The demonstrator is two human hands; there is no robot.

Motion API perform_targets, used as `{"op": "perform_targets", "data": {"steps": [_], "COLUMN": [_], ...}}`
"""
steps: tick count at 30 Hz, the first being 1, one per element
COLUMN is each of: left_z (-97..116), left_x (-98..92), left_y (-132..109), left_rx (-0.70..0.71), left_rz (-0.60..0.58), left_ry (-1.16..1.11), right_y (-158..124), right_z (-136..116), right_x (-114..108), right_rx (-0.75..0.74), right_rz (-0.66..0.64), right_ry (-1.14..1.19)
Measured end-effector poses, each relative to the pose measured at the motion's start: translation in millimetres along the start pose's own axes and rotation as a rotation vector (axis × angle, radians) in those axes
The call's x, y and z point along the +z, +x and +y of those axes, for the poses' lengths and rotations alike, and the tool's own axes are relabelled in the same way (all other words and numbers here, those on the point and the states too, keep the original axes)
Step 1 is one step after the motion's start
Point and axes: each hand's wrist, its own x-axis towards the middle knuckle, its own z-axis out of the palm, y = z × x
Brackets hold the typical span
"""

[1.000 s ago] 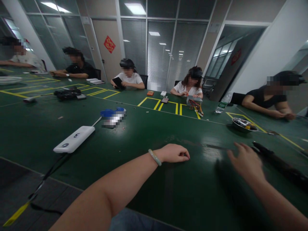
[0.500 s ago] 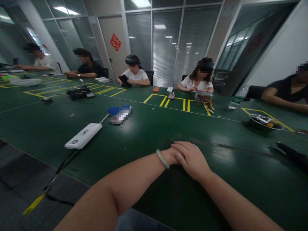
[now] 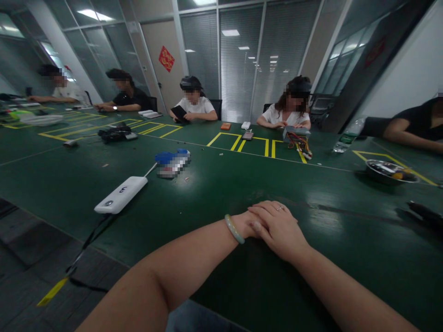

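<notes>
On the near part of the green table (image 3: 214,184), my right hand (image 3: 278,226) lies flat across the back of my left hand (image 3: 251,224), its fingers stretched out. A ring shows on one of its fingers. Most of my left hand, fingers included, is hidden underneath. A pale green bangle (image 3: 234,229) circles my left wrist. Neither hand shows any object in it. To the left lies a white power bank (image 3: 122,195) marked 3, with a cable at its far end and a black strap hanging over the table edge. Beyond it is a blue and silver object (image 3: 174,162), partly blurred out.
A metal bowl (image 3: 391,177) with small things, a water bottle (image 3: 349,136) and a dark object (image 3: 427,214) are on the right. Yellow tape marks the far side, near a metal box with coloured wires (image 3: 299,138). Several people sit around the table; black gear (image 3: 116,133) lies left.
My hands stay stacked in nearly the same pose. The view has turned slightly, so the bowl, bottle and dark object appear a little farther right.
</notes>
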Motion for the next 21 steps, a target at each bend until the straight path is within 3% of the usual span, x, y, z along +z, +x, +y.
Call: {"op": "perform_targets", "data": {"steps": [3,8,10,17,21], "left_z": [7,24,26,10,4], "left_x": [4.1,23.6,27.6,8.5,-7.5], "left_y": [-1,3,5,-1,-7], "left_rx": [-0.027,-0.247,-0.245,0.043,0.285], "left_rz": [0.017,0.167,0.158,0.032,-0.009], "left_ry": [-0.032,-0.027,-0.027,-0.041,-0.034], "right_y": [0,1,1,-6,-28], "right_z": [5,19,22,25,57], "right_x": [6,11,11,11,-4], "right_rx": [0.022,0.045,0.045,-0.027,-0.078], "right_rz": [-0.051,-0.138,-0.138,-0.123,-0.079], "right_ry": [0.063,0.145,0.166,0.171,0.118]}}
